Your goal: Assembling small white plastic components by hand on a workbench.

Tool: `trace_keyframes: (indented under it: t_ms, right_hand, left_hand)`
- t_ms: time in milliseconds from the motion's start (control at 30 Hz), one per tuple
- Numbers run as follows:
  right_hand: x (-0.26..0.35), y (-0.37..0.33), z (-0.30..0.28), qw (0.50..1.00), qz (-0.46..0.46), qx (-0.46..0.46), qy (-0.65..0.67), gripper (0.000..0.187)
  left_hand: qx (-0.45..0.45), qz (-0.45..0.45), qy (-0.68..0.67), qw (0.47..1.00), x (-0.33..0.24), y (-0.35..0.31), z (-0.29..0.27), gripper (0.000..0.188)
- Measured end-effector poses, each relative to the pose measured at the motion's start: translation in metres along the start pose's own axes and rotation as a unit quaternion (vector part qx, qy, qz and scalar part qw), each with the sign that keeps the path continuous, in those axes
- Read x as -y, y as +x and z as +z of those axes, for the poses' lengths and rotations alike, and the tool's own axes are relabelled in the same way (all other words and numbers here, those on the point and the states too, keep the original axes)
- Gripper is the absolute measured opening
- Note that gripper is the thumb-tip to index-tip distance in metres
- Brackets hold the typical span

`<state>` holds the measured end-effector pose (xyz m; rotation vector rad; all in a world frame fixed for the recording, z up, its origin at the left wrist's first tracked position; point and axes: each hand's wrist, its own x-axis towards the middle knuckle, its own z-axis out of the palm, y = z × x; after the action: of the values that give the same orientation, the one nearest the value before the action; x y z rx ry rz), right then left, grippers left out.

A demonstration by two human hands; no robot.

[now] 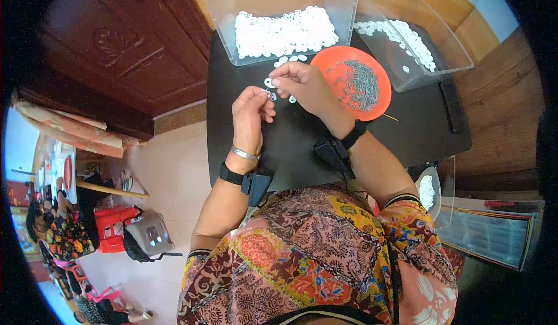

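Observation:
My left hand (251,105) and my right hand (306,86) meet above the dark table. Between the right thumb and fingers is a small white plastic piece (268,83) with a hole in it. Just below it, the left thumb and fingers pinch another small white piece (265,92); its shape is partly hidden by the fingers. More white pieces (292,99) lie on the table beside and beyond the hands. A red-orange plate (381,81) right of my right hand holds a pile of thin grey metal pins or screws (363,86), too small to tell which.
A clear plastic bin (226,40) full of white pieces stands at the back. Another clear bin (418,81), at right, holds more. A black strip-like object (450,107) lies near the table's (244,168) right edge. Other people and a grey stool (152,235) are at left.

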<state>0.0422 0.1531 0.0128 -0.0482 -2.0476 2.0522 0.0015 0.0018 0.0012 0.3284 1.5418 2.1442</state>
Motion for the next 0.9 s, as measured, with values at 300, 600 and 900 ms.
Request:
trace_keyframes:
  t_ms: [300, 600, 900]
  right_hand:
    - [-0.002, 0.000, 0.000, 1.000, -0.005, 0.024, -0.002, 0.014]
    - [-0.002, -0.003, 0.008, 0.995, -0.044, 0.038, -0.082, 0.020]
    - [0.007, -0.009, 0.013, 0.985, -0.085, 0.013, -0.150, 0.025]
  left_hand:
    - [-0.007, -0.002, -0.003, 1.000, -0.001, 0.000, 0.001, 0.011]
    - [-0.019, 0.000, -0.009, 1.000, 0.001, 0.000, -0.001, 0.014]
    - [-0.010, 0.005, -0.038, 0.999, 0.000, -0.001, -0.001, 0.016]
